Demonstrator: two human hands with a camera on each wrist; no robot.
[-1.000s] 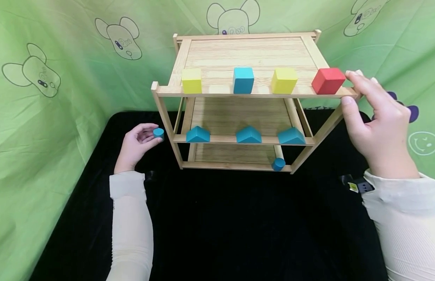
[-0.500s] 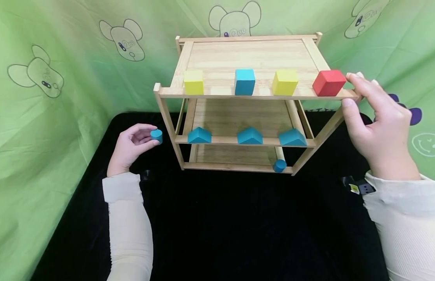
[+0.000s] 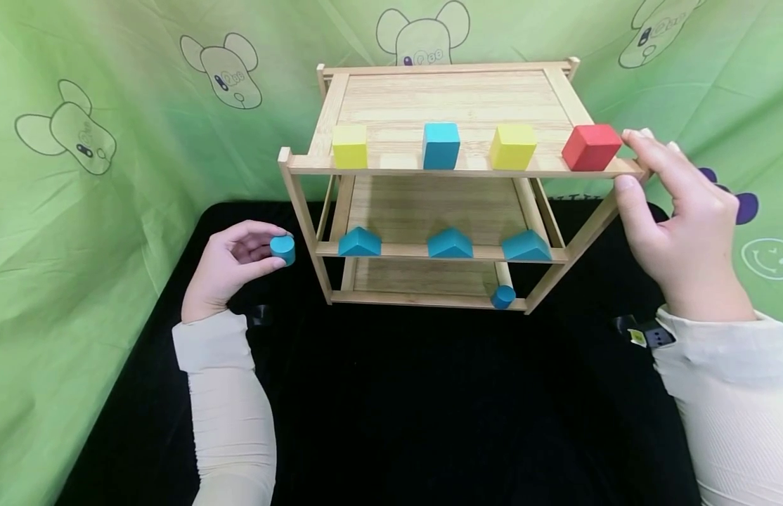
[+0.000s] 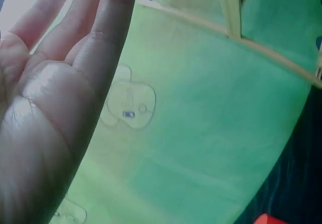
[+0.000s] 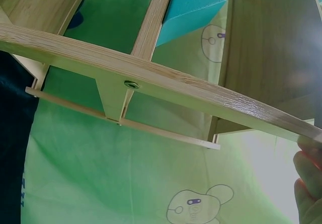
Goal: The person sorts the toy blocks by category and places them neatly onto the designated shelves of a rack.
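My left hand [image 3: 230,263] pinches a small blue cylinder block [image 3: 282,250] between thumb and fingers. It is held left of the wooden shelf [image 3: 429,163], apart from it. In the left wrist view the palm and fingers of the left hand [image 4: 65,83] fill the left side; the cylinder is out of sight there. At the shelf's top right corner, my right hand [image 3: 689,218] grips the frame, thumb in front and fingers over the outer side. Beside those fingers stands a red block [image 3: 591,147]. The right wrist view shows its fingertips [image 5: 308,176] at the post's end.
The top tier's front edge bears a yellow block [image 3: 350,147], a blue block [image 3: 441,146] and another yellow block [image 3: 513,147]. Blue triangular blocks [image 3: 450,243] line the middle tier. Another blue cylinder [image 3: 503,296] sits at the bottom right. Black cloth [image 3: 391,393] lies in front; green fabric [image 3: 94,232] surrounds.
My left hand has drifted a little left, away from the shelf, with the blue cylinder in its fingers. The right hand keeps its place on the corner, and the shelf blocks stand as before.
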